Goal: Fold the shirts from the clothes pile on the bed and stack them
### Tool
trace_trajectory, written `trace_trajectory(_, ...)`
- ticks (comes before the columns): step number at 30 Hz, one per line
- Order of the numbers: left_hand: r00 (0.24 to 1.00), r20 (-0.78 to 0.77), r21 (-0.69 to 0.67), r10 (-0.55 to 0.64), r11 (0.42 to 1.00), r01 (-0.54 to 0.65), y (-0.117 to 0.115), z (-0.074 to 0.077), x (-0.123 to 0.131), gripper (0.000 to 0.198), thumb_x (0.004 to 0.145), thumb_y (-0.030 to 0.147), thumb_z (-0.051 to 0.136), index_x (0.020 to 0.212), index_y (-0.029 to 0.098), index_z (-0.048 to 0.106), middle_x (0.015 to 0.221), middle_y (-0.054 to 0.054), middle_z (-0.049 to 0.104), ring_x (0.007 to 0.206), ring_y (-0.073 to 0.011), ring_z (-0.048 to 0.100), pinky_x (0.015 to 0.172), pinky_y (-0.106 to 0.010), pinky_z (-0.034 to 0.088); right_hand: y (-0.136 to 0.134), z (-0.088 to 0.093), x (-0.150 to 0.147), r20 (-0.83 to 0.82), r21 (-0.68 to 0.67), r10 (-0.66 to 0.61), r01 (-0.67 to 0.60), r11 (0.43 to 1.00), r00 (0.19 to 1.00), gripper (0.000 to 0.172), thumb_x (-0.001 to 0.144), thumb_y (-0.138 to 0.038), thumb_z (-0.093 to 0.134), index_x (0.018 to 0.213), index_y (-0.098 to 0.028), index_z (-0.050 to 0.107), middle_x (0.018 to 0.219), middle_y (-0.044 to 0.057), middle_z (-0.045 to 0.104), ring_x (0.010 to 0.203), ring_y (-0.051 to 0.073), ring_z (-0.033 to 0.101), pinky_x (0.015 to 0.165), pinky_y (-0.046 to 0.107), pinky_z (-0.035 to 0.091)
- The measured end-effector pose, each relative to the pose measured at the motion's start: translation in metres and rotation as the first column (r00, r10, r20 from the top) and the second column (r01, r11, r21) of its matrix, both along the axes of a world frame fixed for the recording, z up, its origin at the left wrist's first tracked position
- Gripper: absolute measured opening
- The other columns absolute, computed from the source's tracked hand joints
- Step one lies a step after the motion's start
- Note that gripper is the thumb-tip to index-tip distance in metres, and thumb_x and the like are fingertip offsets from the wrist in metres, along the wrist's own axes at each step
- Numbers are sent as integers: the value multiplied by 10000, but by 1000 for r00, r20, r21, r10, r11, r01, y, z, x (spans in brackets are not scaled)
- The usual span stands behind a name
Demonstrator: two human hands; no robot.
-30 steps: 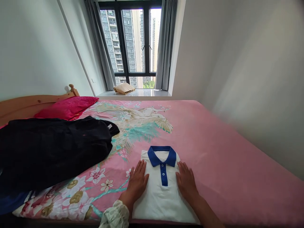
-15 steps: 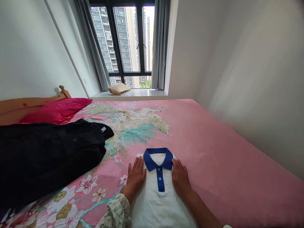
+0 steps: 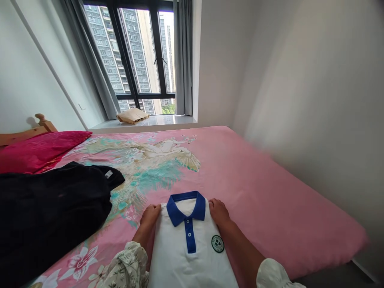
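**Folded polo shirt gripped at both shoulders, near edge of the bed**

The white polo shirt (image 3: pixel 192 256), with blue collar (image 3: pixel 186 206), blue button placket and a round green badge (image 3: pixel 217 243) on the chest, lies folded into a narrow rectangle on the pink floral bedspread (image 3: pixel 264 192), at the near edge of the bed and roughly midway along it. The left hand (image 3: pixel 150 214) is curled at the shirt's upper left corner, fingers tucked against or under the fold; the right hand (image 3: pixel 218 211) mirrors it at the upper right corner, just beside the collar. Both hands appear closed on the shoulder edges, though the fingertips are hidden, so whether they pinch the cloth or merely press it cannot be told for certain. Both forearms lie along the shirt's long sides, in flowered sleeves (image 3: pixel 129 266).

Judged from this pose, the folding itself looks finished and the step in hand is taking hold of the bundle. Any lift or shift from here would call for an even grip on both sides, with the layers kept together so the fold does not slip open, and for the collar to stay flat and centred.

Toward the left side of the bed lies a crumpled black garment (image 3: pixel 51 216), well apart from the shirt; beyond it, at the far left corner, a magenta pillow (image 3: pixel 36 148) rests against the wooden headboard (image 3: pixel 42 124). A tan bundle (image 3: pixel 132 116) sits on the window sill (image 3: pixel 168 122) past the far edge.
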State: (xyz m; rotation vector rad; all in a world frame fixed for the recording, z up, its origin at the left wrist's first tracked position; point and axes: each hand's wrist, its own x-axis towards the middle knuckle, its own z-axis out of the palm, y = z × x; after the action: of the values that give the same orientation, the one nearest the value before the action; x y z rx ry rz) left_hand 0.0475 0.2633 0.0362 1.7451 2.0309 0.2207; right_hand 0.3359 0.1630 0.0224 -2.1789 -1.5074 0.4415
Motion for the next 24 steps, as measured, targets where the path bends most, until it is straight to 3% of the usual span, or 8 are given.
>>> trace_trajectory(5,995,-29,43,96,995,-94,-3,-12,13,350,882,449,467,1020,150,586,965,-48,640,872,-162,609,819,-391,488,22,0,7,-51,-79,-36,31,996,998,346,890,-426,377,860,-194,632,900,59,671,779,174,603,648,262,393)
trace_trajectory(10,982,-55,127,182,977,-173,-16,-23,20,368,921,424,377,1090,150,554,947,-55,650,849,-171,621,837,-407,468,22,-9,4,-45,-49,-66,64,997,997,361,910,-426,350,903,-179,612,960,75,655,815,166,592,680,263,387)
trace_trajectory(14,980,-53,214,191,961,-176,-20,-14,21,407,946,305,231,1156,108,519,1081,-136,635,974,-207,608,859,-387,462,15,-4,8,-84,-22,-75,73,997,994,382,933,-376,278,974,-184,606,963,63,663,825,160,604,701,261,426)
trace_trajectory(17,995,-57,301,79,952,-58,-38,-8,23,479,927,238,157,1273,78,446,1308,-165,526,1228,-186,466,1026,-324,358,-7,-1,0,-105,36,-59,64,997,993,436,945,-326,199,1165,-169,542,1170,78,607,1023,152,573,833,254,445)
trace_trajectory(20,976,-133,309,-175,928,209,-71,-13,21,502,915,313,234,1386,183,351,1490,-52,346,1387,-149,239,1156,-363,127,-46,-5,-16,-46,81,74,-70,994,996,494,931,-358,262,1361,-159,399,1439,78,386,1313,174,346,1068,307,301)
trace_trajectory(22,939,-189,255,-287,909,329,-93,-20,15,545,898,368,278,1420,210,300,1524,-38,270,1411,-181,182,1156,-466,31,-75,-10,-23,30,15,204,-205,979,978,561,922,-390,290,1431,-155,308,1512,58,253,1394,204,187,1146,392,143)
trace_trajectory(24,928,-236,178,-290,925,335,-108,-24,8,590,890,395,282,1437,176,261,1530,-71,238,1410,-212,187,1136,-534,16,-99,-10,-25,79,-109,254,-245,963,964,586,930,-391,252,1458,-137,245,1528,55,191,1412,218,119,1153,449,46)
